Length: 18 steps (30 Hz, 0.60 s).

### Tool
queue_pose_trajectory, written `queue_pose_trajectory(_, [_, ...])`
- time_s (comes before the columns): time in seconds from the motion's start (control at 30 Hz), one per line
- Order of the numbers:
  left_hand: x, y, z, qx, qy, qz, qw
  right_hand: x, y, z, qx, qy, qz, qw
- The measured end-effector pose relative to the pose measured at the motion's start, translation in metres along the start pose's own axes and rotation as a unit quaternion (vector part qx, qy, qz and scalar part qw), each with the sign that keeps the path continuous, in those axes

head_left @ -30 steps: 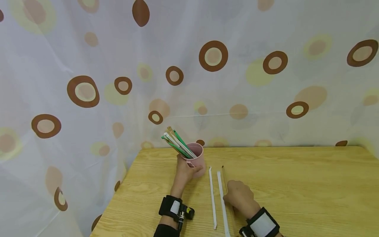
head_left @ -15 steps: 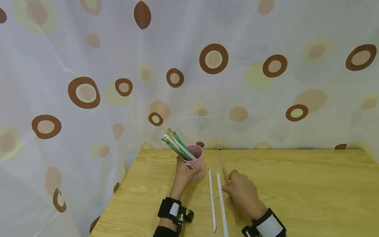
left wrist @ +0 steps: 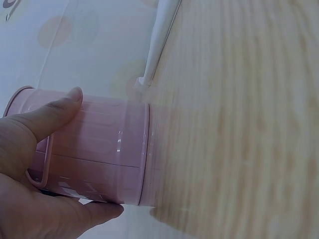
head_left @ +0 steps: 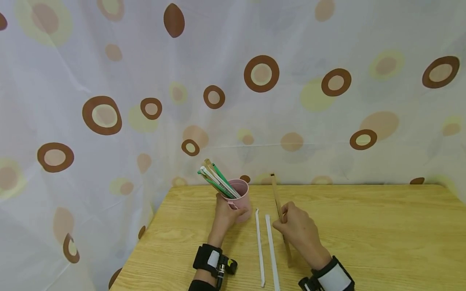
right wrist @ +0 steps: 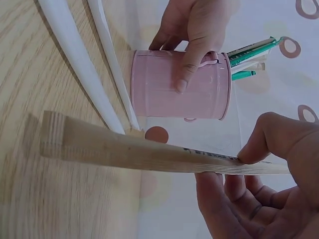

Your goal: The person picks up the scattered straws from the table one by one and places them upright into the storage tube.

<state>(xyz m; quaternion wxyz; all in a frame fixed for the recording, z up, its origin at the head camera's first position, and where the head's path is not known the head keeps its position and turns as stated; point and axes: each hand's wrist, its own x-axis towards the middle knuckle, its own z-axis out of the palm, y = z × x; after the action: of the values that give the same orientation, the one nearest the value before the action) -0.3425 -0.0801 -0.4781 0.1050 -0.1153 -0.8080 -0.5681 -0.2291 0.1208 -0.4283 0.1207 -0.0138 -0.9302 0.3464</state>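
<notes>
My left hand (head_left: 225, 214) grips a pink metal mug (head_left: 245, 207) by its handle side, thumb along the wall in the left wrist view. Several paper-wrapped straws (head_left: 220, 180), green, white and brown, lean out of it to the left. Between thumb and fingers, my right hand (head_left: 299, 229) pinches a brown paper-wrapped straw (right wrist: 114, 147). This straw is tilted, its lower end just over the wood in the right wrist view. To its left, two white paper-wrapped straws, a thinner one (head_left: 260, 248) and a wider one (head_left: 271, 250), lie side by side on the table.
The wooden table (head_left: 382, 234) ends at the back against a white curtain (head_left: 233, 117) with brown and yellow spots. Its left edge slants down toward the front. Both wrists wear black straps with small cameras.
My right hand has raised the brown straw off the table, its far end now higher and its lower end showing. The left hand and mug stay in place.
</notes>
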Motion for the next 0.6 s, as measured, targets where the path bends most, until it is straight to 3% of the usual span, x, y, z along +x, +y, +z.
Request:
queue_pose_trajectory(0.43, [0.0003,-0.0025,-0.0002,0.008,0.001,0.024,0.9997,0.0016,-0.0023,-0.0016,0.026,0.022,-0.011,0.9994])
queue_pose_trajectory(0.6, [0.0009,0.0003,-0.0003,0.003,-0.002,0.017,0.9999,0.003,-0.0025,-0.0016,0.036,0.049,-0.026,0.9978])
